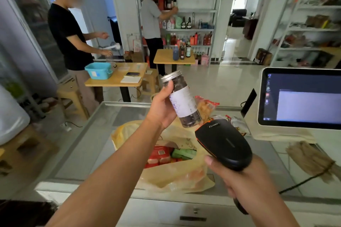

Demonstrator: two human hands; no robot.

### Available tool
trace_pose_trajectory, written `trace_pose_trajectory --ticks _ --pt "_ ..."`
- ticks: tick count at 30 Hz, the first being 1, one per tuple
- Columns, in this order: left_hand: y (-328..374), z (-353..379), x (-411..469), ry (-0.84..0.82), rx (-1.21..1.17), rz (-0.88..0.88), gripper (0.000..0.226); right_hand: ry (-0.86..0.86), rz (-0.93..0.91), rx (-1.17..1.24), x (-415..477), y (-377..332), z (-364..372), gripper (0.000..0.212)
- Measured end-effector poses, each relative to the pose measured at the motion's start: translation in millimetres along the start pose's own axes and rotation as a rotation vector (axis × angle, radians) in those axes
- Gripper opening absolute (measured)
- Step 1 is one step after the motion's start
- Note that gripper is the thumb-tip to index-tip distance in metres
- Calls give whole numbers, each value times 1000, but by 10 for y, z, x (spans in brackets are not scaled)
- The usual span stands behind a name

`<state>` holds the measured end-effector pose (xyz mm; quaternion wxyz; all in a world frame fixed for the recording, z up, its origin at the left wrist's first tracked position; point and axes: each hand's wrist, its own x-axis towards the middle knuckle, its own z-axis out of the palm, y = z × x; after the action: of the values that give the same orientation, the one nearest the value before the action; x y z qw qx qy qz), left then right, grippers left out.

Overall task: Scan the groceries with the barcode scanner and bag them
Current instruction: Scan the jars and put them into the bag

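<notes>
Lifting the jar [181, 98] above the open yellow bag [166, 175], the left hand [162, 108] is wrapping its fingers round the middle and tilting the white label toward the barcode scanner [224, 143], which the right hand [245, 180] is gripping just below, nose aimed up for a read. Clear plastic, silver screw lid, dark pieces inside. Packets are already sitting in the bag on the counter [77, 153].
</notes>
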<state>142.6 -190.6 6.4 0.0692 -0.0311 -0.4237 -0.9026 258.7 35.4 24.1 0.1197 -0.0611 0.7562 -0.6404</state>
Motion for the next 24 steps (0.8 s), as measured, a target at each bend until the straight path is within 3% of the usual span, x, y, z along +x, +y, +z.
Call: trace_pose_trajectory --ticks 2,7,11,16,20,24 --pt "-6 9 -19 3 -41 -15 45 5 -1 15 -23 2 3 18" --pt "-135 120 -46 101 -258 -97 66 9 11 41 -59 14 -2 19" --pt "-244 224 -51 101 29 -82 57 -6 31 62 -59 0 -48 18" --pt "-314 306 113 80 176 132 35 2 70 63 -74 26 -98 16" --pt "-348 364 197 68 230 161 51 51 104 70 -34 113 -89 22" --pt "-389 370 267 61 246 163 45 93 72 56 0 180 -88 25"
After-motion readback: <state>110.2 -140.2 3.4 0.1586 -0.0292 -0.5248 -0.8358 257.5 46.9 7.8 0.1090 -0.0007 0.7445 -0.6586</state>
